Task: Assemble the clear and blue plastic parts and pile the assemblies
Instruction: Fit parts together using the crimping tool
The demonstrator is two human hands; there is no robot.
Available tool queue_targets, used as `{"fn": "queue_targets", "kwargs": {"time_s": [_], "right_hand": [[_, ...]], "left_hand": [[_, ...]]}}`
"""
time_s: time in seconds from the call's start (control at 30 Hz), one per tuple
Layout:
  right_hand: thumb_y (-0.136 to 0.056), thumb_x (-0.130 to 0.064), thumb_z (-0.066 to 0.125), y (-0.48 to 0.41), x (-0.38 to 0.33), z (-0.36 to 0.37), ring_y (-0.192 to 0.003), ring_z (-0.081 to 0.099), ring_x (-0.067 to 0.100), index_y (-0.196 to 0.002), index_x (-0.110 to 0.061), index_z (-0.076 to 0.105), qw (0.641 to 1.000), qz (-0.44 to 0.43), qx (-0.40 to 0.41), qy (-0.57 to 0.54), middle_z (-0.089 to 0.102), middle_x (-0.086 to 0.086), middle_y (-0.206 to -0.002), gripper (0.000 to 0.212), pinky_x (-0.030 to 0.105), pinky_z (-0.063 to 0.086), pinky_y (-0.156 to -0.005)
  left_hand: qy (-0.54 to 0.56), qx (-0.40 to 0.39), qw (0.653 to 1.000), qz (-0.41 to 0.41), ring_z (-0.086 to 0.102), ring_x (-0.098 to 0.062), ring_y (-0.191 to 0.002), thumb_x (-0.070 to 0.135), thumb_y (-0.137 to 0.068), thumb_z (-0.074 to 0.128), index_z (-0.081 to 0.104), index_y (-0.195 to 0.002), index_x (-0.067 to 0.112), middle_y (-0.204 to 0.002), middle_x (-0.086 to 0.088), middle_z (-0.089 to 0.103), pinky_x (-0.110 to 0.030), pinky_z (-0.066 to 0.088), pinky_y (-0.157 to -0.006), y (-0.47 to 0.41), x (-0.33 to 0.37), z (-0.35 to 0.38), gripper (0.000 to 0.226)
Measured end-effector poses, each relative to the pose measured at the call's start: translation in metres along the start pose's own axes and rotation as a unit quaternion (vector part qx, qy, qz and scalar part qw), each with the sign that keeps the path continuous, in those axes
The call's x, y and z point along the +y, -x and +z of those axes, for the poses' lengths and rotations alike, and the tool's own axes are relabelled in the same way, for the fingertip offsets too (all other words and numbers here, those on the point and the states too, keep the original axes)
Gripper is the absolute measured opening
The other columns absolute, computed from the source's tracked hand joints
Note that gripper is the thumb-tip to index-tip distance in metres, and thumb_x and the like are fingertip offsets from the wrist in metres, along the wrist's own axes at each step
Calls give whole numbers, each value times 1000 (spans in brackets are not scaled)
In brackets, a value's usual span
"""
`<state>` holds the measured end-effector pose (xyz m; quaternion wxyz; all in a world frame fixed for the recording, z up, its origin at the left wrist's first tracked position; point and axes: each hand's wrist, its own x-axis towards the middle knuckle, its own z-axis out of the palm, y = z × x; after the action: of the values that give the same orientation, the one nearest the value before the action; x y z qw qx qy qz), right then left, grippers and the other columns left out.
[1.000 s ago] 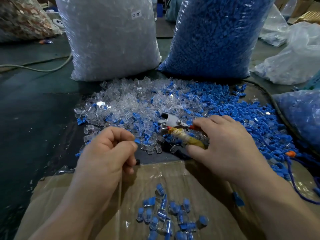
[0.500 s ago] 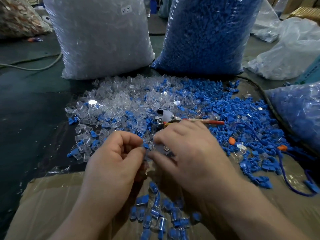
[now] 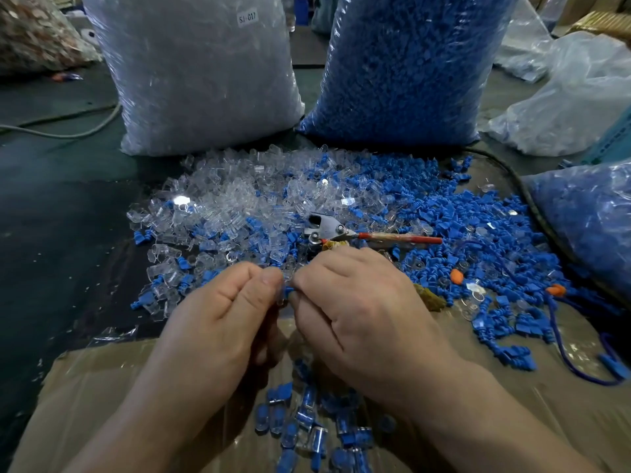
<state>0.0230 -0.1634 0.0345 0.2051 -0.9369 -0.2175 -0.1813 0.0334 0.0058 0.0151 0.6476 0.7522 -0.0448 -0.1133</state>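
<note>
My left hand (image 3: 222,312) and my right hand (image 3: 355,315) meet fingertip to fingertip over the cardboard. Between them they pinch a small clear and blue part (image 3: 286,291); most of it is hidden by the fingers. Beyond the hands lies a heap of loose clear parts (image 3: 232,196), merging on the right into a spread of loose blue parts (image 3: 450,220). Below the hands, a small pile of finished clear-and-blue assemblies (image 3: 307,428) rests on the cardboard sheet (image 3: 102,387).
Pliers with a red handle (image 3: 358,233) lie among the parts just beyond my right hand. A big bag of clear parts (image 3: 194,70) and a big bag of blue parts (image 3: 409,63) stand behind. Another blue bag (image 3: 587,220) lies at right, beside a blue cord (image 3: 566,349).
My right hand left the pliers and came over to my left hand. Both hands now pinch the small part between their fingertips.
</note>
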Motion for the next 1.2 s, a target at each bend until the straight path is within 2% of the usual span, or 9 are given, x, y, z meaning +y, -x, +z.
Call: {"fn": "queue_targets", "kwargs": {"time_s": [0.13, 0.23, 0.3, 0.37, 0.43, 0.67, 0.87, 1.03, 1.2], "right_hand": [[-83, -24, 50, -2, -9, -4, -58, 43, 14, -59, -16, 46, 953, 163, -31, -252, 45, -6, -57, 26, 39, 36, -54], [-69, -26, 46, -4, -7, -16, -46, 34, 16, -50, -19, 48, 753, 335, -174, -539, 40, 0, -47, 21, 28, 26, -44], [-70, -30, 46, -3, 3, -22, -43, 36, 14, -49, -19, 51, 795, 326, -222, -462, 43, -2, -46, 24, 25, 27, -43], [-79, -37, 48, -2, 13, -21, -46, 43, 9, -57, -16, 51, 904, 281, -200, -253, 48, -8, -49, 30, 29, 36, -47], [-89, -46, 47, 1, 22, -15, -60, 54, 11, -70, -18, 52, 955, 244, -167, -29, 56, -10, -62, 35, 34, 48, -58], [-88, -69, 43, -3, 19, 10, -99, 62, 28, -121, -34, 47, 966, 181, -127, 136, 59, -6, -117, 48, 37, 31, -61], [-92, -57, 48, -11, 17, 23, -87, 61, 28, -109, -30, 48, 974, 142, -118, 132, 54, -3, -102, 31, 32, 14, -48], [-96, -41, 51, -10, 22, 20, -80, 58, 26, -99, -30, 40, 976, 149, -109, 111, 51, -7, -92, 16, 34, 16, -48], [-95, -30, 49, -9, 24, 22, -77, 56, 27, -90, -28, 32, 982, 138, -99, 83, 43, -8, -84, 18, 35, 29, -56]], "left_hand": [[-35, 1, 994, 103, 56, -13, -49, 68, -79, 64, 68, -83, 35, -60, -3, 63, -24, 47, -44, 2, 3, 0, 34], [-89, -26, 978, 186, 63, -10, -56, 56, -80, 62, 67, -94, 44, -74, 1, 70, -26, 51, -48, 6, 5, 0, 19], [-144, -29, 968, 202, 66, -13, -60, 54, -80, 62, 66, -95, 45, -77, 6, 71, -26, 54, -49, 7, 6, -5, 18], [-220, -1, 956, 194, 67, -8, -64, 49, -80, 65, 66, -92, 44, -76, 13, 71, -15, 53, -53, 5, 7, -12, 13], [-284, -3, 945, 165, 66, -3, -68, 41, -84, 65, 64, -91, 46, -77, 20, 70, -11, 53, -64, 1, 8, -19, 9], [-426, -117, 877, 187, 57, 4, -86, 52, -75, 47, 62, -85, 39, -89, 25, 59, -17, 47, -68, 2, 8, -3, 22], [-396, 20, 904, 158, 61, 8, -78, 64, -85, 51, 55, -102, 53, -82, 28, 64, -13, 47, -61, -2, 1, -8, 21], [-535, 60, 835, 112, 50, -2, -105, 73, -82, 36, 35, -147, 49, -118, 24, 49, -27, 44, -88, -16, -5, -6, 69], [-532, 35, 838, 116, 52, -4, -107, 58, -90, 48, 58, -129, 44, -115, 21, 55, -23, 39, -83, -18, -6, 1, 42]]}}
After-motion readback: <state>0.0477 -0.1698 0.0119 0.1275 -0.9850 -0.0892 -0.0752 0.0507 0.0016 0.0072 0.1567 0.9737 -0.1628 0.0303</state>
